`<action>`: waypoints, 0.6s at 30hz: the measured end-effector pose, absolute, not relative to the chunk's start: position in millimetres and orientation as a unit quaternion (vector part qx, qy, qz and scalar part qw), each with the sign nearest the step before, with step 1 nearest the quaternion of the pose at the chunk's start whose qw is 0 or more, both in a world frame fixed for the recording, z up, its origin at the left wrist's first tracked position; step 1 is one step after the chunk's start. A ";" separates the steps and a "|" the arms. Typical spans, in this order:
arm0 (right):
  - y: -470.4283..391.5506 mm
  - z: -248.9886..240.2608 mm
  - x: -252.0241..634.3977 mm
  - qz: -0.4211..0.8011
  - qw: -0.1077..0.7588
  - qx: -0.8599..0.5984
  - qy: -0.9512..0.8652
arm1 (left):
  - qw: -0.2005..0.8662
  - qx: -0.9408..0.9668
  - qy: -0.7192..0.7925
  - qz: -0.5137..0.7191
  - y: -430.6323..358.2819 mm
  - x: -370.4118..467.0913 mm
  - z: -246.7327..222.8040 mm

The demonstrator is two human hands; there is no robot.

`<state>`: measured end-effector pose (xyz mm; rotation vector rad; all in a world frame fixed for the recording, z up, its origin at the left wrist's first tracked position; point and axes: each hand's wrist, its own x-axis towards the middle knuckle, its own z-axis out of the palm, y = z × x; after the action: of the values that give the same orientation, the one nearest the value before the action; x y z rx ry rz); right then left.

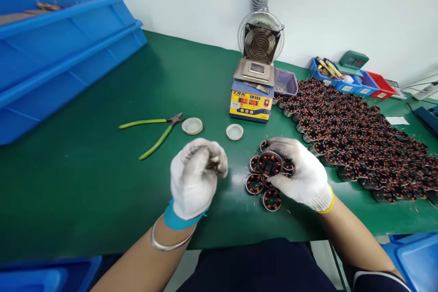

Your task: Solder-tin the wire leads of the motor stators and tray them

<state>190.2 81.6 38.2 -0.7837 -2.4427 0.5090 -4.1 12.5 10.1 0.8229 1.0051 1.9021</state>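
Note:
My right hand [299, 171], in a white glove with a yellow cuff, grips a round motor stator [270, 164] with black and copper windings between thumb and fingers. It is above a small group of similar stators [254, 184] on the green table. My left hand [196, 175], gloved in white with a turquoise cuff, is closed to the left of that group; whatever its fingers hold is hidden. Green-handled cutters [160, 139] lie opened beyond my left hand. Two small white dishes, one on the left [192, 126] and one nearer the centre [234, 132], sit beyond my hands.
A yellow and blue soldering pot unit [251, 100] stands at the back centre, before a fan [260, 44] with a grey hose. Many stators [345, 132] cover the right side. Blue crates [68, 50] fill the back left. Small bins [379, 86] stand back right.

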 end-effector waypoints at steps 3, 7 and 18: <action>83.0 38.2 184.1 0.180 0.257 -0.270 -0.910 | 0.389 0.364 0.483 0.695 17.8 -1.3 6.3; 90.4 42.7 181.9 0.171 0.248 -0.272 -0.914 | 0.470 0.412 0.516 0.586 17.3 -9.0 10.1; 161.9 49.8 120.8 0.054 0.023 -0.424 -0.904 | 0.152 0.517 0.742 0.399 68.3 -39.9 -41.6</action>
<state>120.8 161.9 49.8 -1.3141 -2.7981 0.1657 -39.9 68.3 -41.6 1.4836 2.1300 1.1451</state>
